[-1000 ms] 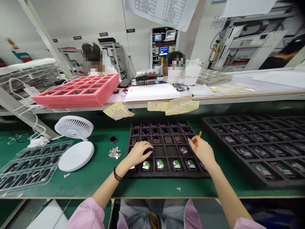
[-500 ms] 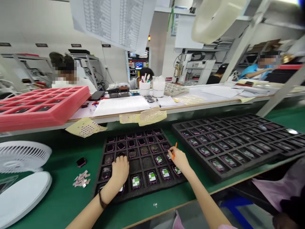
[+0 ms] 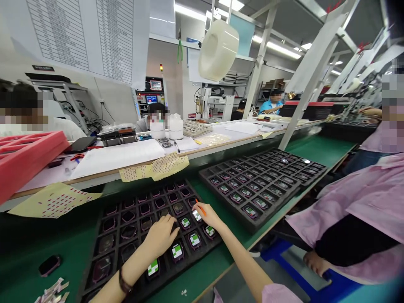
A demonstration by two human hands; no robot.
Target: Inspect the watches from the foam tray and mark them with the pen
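LH (image 3: 160, 237) is low over the black foam tray (image 3: 164, 280), fingers (image 3: 168, 219) curved down among the pink smartwatches (image 3: 177, 251). Can't tell if they're gripping one, the hand hides whatever's under it. RH (image 3: 210, 216) is pinching a thin orange stick (image 3: 200, 208), and its fingertips (image 3: 202, 210) are right beside a watch w/ a green-and-white screen (image 3: 197, 215). Tray's cut off at the bottom of the shot. Second loaded tray (image 3: 259, 185) is to the right, and a loose watch (image 3: 49, 265) sits on the green mat (image 3: 59, 227) to the left.
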